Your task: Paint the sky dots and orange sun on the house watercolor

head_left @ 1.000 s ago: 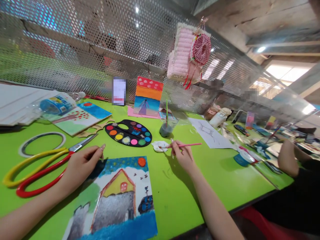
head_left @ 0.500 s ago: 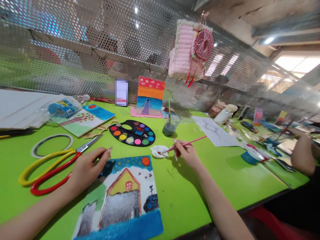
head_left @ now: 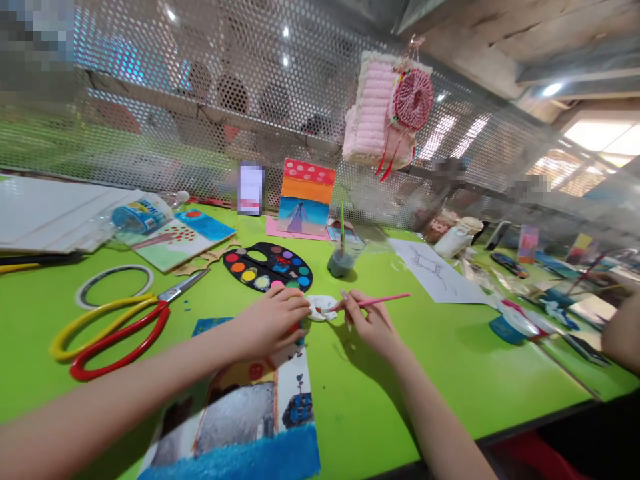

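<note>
In my right hand [head_left: 373,323] is a thin paintbrush [head_left: 387,299] with a pink handle, pinched between the fingers. The brush's tip end is at a crumpled white tissue [head_left: 321,307] on the table. My left hand [head_left: 273,323] reaches over the upper part of a painting [head_left: 240,413] of a house, fingers stretched and slightly bent, fingertips at the tissue's left edge; whether they press on it I cannot tell. My forearm and hand cover part of the painting. Just behind lies a black paint palette [head_left: 280,267] with several round colour wells.
Left are red-and-yellow scissors [head_left: 120,333], a tape roll [head_left: 114,285], a plastic bottle [head_left: 143,215] and another painting [head_left: 187,237]. A cup of dark water [head_left: 341,261] holds a brush. Farther right are a sketch sheet [head_left: 440,270], a blue tub [head_left: 513,328] and another person's arm [head_left: 620,330].
My left hand has moved right from beside the scissors, across the painting to the tissue. My right hand stays at the tissue with the brush. The camera view has shifted slightly.
</note>
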Available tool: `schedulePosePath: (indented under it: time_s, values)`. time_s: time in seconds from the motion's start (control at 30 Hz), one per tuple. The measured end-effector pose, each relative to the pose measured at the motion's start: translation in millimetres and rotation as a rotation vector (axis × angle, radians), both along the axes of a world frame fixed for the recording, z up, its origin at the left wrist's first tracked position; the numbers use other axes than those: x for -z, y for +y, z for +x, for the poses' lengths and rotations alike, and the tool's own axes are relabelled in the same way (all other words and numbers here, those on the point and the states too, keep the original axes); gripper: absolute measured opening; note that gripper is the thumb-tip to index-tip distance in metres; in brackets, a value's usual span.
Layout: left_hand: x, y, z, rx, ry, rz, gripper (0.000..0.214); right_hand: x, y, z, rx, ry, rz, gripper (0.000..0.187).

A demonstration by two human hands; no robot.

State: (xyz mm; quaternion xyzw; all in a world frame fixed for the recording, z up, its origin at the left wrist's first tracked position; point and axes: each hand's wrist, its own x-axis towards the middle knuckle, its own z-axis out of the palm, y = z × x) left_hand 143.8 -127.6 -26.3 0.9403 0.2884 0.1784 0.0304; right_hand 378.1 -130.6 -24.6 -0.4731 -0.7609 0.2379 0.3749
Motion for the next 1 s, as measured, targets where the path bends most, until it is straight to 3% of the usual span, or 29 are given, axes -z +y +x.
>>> schedulePosePath:
  time_s: [0.17, 0.67, 0.9, 1.0]
  values:
    - [19.3, 21.9, 14.7, 0.024, 0.032, -0.072, 0.029, 0.8, 2.2, 4.4, 0.026, -0.022, -0.055, 0.034]
    - [22.0, 14.9, 19.0, -0.032, 0.043, -0.090, 0.024, -7.3, 0.7, 15.8, 0.083, -0.096, -0.087, 0.038]
    - [26.3, 14.2, 17.4, -0.034, 0.045, -0.101, 0.026, -14.4, -1.5, 20.7, 0.118, 0.253, 0.020, 0.039]
    - [30.3, 14.4, 18.0, -0.032, 0.036, -0.079, 0.026, -17.2, -2.6, 21.4, 0.084, 0.224, -0.030, 0.035]
